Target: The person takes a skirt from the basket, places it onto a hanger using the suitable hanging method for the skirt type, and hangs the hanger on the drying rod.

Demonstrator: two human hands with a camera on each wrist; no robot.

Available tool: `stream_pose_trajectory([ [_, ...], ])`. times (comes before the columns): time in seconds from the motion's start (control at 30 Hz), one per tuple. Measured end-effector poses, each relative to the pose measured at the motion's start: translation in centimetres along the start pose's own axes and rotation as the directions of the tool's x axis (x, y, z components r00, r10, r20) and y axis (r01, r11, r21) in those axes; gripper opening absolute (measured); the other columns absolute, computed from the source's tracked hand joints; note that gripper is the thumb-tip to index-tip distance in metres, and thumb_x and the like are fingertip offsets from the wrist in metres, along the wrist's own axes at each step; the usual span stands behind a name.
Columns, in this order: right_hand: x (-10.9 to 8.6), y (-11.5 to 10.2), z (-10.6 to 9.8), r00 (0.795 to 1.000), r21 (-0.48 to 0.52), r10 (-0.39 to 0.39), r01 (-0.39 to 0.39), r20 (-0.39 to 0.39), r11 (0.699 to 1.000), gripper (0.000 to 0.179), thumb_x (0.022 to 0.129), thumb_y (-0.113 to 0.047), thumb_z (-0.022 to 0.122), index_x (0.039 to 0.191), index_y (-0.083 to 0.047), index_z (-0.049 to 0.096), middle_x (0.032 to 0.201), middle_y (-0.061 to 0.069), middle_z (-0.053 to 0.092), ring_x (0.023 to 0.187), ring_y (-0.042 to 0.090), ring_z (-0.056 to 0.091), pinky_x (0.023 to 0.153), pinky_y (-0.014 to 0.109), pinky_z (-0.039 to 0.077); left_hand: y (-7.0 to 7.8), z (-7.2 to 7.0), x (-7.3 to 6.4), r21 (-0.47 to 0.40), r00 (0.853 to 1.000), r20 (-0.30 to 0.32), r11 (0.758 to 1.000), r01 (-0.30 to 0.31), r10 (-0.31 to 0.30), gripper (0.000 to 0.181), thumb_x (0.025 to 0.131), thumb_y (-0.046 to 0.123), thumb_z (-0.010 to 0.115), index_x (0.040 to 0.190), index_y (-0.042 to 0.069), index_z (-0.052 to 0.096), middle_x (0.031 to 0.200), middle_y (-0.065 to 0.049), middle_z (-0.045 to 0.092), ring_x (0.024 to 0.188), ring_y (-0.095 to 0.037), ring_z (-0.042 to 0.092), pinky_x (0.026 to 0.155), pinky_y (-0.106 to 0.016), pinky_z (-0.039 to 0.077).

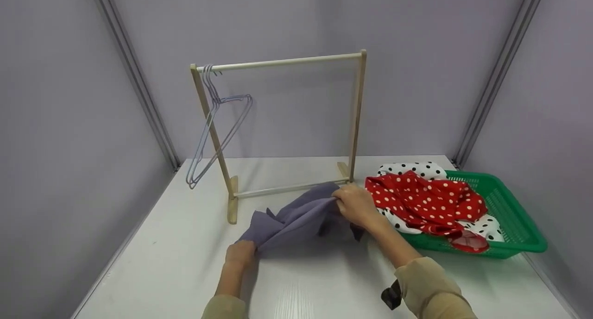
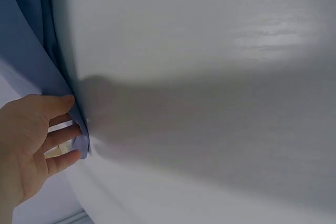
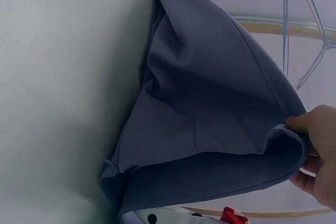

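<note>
The person's left hand (image 1: pixel 241 253) pinches one end of a blue-grey garment (image 1: pixel 296 222), and the right hand (image 1: pixel 356 203) pinches its other end, the cloth hanging in folds between them over the white table (image 1: pixel 153 263). Just beyond stands a wooden rack (image 1: pixel 278 63), with wire hangers (image 1: pixel 204 147) at the left end of its bar. To the right, a green basket (image 1: pixel 519 217) holds red (image 1: pixel 426 203) and white polka-dot fabric.

Cloth (image 1: pixel 296 217) before rack (image 1: pixel 287 61), hangers (image 1: pixel 217 100) at its left end, other fabrics (image 1: pixel 431 203) in basket (image 1: pixel 521 217) to the right
</note>
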State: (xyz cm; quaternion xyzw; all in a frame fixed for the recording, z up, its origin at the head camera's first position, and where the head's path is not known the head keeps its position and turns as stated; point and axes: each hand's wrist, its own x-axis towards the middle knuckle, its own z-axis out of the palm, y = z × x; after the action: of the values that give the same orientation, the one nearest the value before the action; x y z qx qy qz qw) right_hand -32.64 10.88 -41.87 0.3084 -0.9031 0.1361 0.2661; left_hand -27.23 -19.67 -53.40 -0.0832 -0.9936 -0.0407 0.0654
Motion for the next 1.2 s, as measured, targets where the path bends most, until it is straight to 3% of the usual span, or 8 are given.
stream_pose_trajectory([
  [0.2, -0.1, 0.3, -0.8, 0.991, 0.131, 0.116, -0.124, 0.068, 0.984, 0.011, 0.083, 0.0, 0.057, 0.088, -0.003, 0.066, 0.086, 0.01, 0.065, 0.082, 0.027, 0.062, 0.072, 0.042, 0.049, 0.0, 0.1, 0.1, 0.042, 0.999, -0.042, 0.999, -0.025, 0.027, 0.008, 0.075, 0.0, 0.066, 0.068, 0.001, 0.063, 0.065, -0.012, 0.06, 0.059, -0.026, 0.058, 0.058, -0.041, 0.048],
  [0.33, 0.5, 0.9, -1.5, 0.974, 0.171, 0.137, -0.168, 0.181, 0.971, 0.009, 0.083, -0.001, 0.058, 0.086, -0.001, 0.066, 0.082, 0.009, 0.064, 0.074, 0.024, 0.06, 0.07, 0.041, 0.048, -1.0, -0.9, 0.6, 0.0, 0.999, -0.006, 0.999, 0.049, -0.049, 0.008, 0.075, 0.002, 0.067, 0.072, 0.002, 0.06, 0.065, -0.011, 0.059, 0.058, -0.025, 0.056, 0.056, -0.041, 0.048],
  [0.53, 1.1, 1.9, -3.4, 0.903, 0.154, 0.124, -0.203, 0.412, 0.967, 0.009, 0.081, 0.0, 0.059, 0.079, -0.002, 0.067, 0.073, 0.004, 0.058, 0.064, 0.018, 0.049, 0.06, 0.035, 0.045, -2.3, -4.7, 1.9, -0.162, 0.977, 0.016, 0.964, 0.212, -0.212, 0.009, 0.074, 0.006, 0.066, 0.078, 0.002, 0.059, 0.069, -0.012, 0.06, 0.061, -0.029, 0.057, 0.057, -0.045, 0.046],
  [0.6, 1.1, 2.1, -3.9, 0.885, 0.108, 0.131, -0.199, 0.448, 0.974, 0.009, 0.081, -0.001, 0.06, 0.076, -0.004, 0.066, 0.07, 0.003, 0.055, 0.063, 0.018, 0.046, 0.058, 0.034, 0.042, -2.4, -6.0, 2.4, -0.203, 0.97, 0.018, 0.949, 0.242, -0.244, 0.007, 0.075, 0.006, 0.064, 0.08, 0.001, 0.062, 0.069, -0.011, 0.061, 0.06, -0.026, 0.056, 0.056, -0.044, 0.046],
  [0.67, 1.1, 2.4, -4.2, 0.886, 0.046, 0.157, -0.197, 0.436, 0.979, 0.01, 0.081, -0.001, 0.058, 0.076, -0.006, 0.066, 0.069, 0.003, 0.055, 0.062, 0.018, 0.044, 0.056, 0.034, 0.041, -2.4, -7.0, 2.9, -0.224, 0.967, 0.006, 0.942, 0.25, -0.255, 0.007, 0.075, 0.004, 0.062, 0.08, 0.001, 0.066, 0.069, -0.01, 0.062, 0.059, -0.024, 0.055, 0.055, -0.043, 0.046],
  [0.8, 1.1, 2.6, -4.2, 0.908, -0.032, 0.253, -0.258, 0.334, 0.966, 0.014, 0.083, -0.003, 0.053, 0.081, -0.004, 0.067, 0.073, 0.008, 0.061, 0.063, 0.023, 0.051, 0.056, 0.039, 0.044, -2.0, -8.2, 3.5, -0.24, 0.959, -0.059, 0.936, 0.256, -0.278, 0.007, 0.072, 0.0, 0.061, 0.078, 0.001, 0.065, 0.069, -0.012, 0.063, 0.057, -0.025, 0.053, 0.053, -0.042, 0.044],
  [1.03, 1.9, 3.5, -3.4, 0.921, 0.109, 0.328, -0.356, 0.21, 0.928, 0.015, 0.088, -0.002, 0.046, 0.09, 0.004, 0.058, 0.084, 0.019, 0.06, 0.078, 0.034, 0.058, 0.071, 0.048, 0.046, -1.1, -9.6, 4.5, -0.316, 0.923, -0.17, 0.906, 0.281, -0.346, 0.013, 0.077, 0.0, 0.053, 0.081, -0.007, 0.063, 0.065, -0.018, 0.061, 0.053, -0.026, 0.052, 0.049, -0.043, 0.043],
  [1.2, 2.4, 4.4, -3.1, 0.951, 0.144, 0.289, -0.302, 0.105, 0.942, 0.016, 0.092, -0.006, 0.04, 0.084, 0.003, 0.051, 0.075, 0.018, 0.054, 0.07, 0.035, 0.054, 0.065, 0.047, 0.043, -0.9, -11.3, 5.3, -0.413, 0.903, -0.245, 0.881, 0.231, -0.352, 0.019, 0.082, -0.001, 0.049, 0.091, -0.011, 0.062, 0.076, -0.025, 0.065, 0.059, -0.031, 0.059, 0.053, -0.045, 0.046],
])
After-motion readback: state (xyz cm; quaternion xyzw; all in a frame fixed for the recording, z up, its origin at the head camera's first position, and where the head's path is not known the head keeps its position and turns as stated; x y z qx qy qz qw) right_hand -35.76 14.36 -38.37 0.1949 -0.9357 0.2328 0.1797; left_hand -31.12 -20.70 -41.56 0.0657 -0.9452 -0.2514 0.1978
